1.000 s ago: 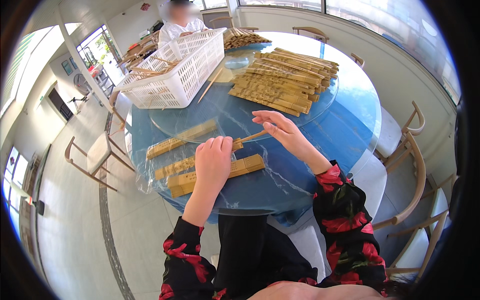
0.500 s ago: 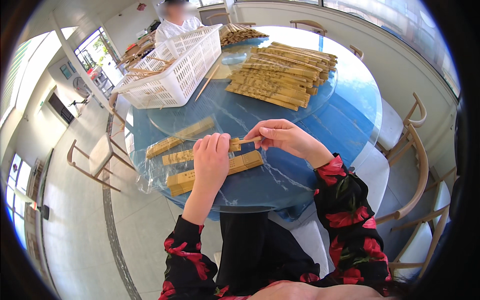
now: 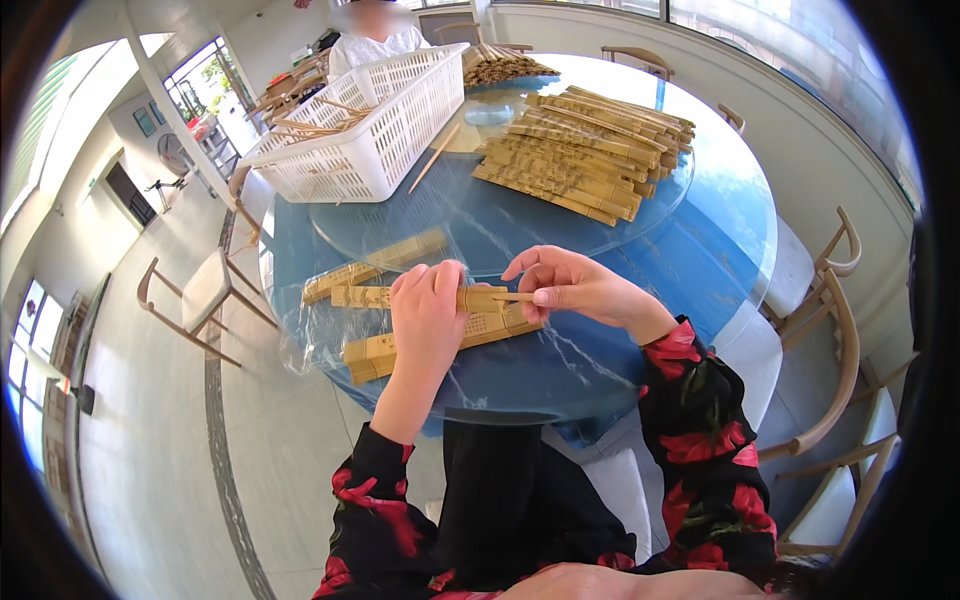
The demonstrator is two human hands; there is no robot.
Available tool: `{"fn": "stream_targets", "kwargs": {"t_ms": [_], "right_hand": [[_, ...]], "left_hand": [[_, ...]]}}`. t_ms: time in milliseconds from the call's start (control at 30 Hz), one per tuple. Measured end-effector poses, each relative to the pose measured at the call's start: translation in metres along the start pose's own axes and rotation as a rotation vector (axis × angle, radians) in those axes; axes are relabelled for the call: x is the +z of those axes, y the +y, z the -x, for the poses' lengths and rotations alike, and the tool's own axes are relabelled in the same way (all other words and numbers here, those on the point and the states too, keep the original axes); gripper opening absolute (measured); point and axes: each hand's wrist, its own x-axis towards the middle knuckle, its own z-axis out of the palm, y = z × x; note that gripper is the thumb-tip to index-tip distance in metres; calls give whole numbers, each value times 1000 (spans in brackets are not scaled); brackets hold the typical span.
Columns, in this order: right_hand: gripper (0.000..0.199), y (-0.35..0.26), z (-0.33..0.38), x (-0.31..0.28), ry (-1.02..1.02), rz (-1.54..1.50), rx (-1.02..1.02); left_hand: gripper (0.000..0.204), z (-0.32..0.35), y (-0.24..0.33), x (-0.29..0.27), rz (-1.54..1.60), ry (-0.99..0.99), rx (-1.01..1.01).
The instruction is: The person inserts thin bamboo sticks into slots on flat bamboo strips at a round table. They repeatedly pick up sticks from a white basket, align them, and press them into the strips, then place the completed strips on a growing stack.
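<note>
My left hand [image 3: 428, 308] is wrapped over a long yellow-brown paper chopstick sleeve [image 3: 361, 297], which sticks out on both sides. My right hand [image 3: 592, 290] pinches a thin wooden chopstick [image 3: 517, 297] between thumb and fingers, its other end at the sleeve's right end. How far the stick reaches inside is hidden, and so is whether it is one or two. Just below lies a small stack of similar sleeves [image 3: 372, 360], partly behind my left wrist. Beyond my left hand are more sleeves [image 3: 412, 247] on crumpled clear plastic.
A white slatted basket [image 3: 408, 128] with several chopsticks stands far left on the blue-covered round table. Beside it lies a single chopstick [image 3: 434, 160]. A large pile of filled-looking sleeves [image 3: 575, 150] sits at the back right. Another person [image 3: 378, 45] sits across. Chairs surround the table.
The held sleeve now lies more level and shows further out past my left hand on both sides. My right index finger has lifted and spread from the thumb. The view has shifted slightly.
</note>
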Motion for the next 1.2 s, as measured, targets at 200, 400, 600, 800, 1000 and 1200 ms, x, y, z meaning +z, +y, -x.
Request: {"fn": "stream_targets", "kwargs": {"t_ms": [200, 400, 600, 800, 1000, 1200], "right_hand": [[47, 16, -8, 1, -30, 222, 110], [25, 18, -9, 10, -25, 167, 132], [22, 15, -9, 18, -52, 353, 150], [24, 14, -15, 27, 24, 398, 192], [24, 14, -13, -17, 603, 272, -62], [27, 2, 5, -99, 1256, 1034, -32]], "left_hand": [[24, 1, 12, 3, 86, -59, 124], [20, 4, 7, 5, 34, -87, 110], [18, 1, 8, 7, -6, -68, 184], [31, 2, 11, 11, -124, -72, 99], [50, 5, 10, 6, -208, 182, 262], [43, 4, 13, 9, -105, 127, 261]]}}
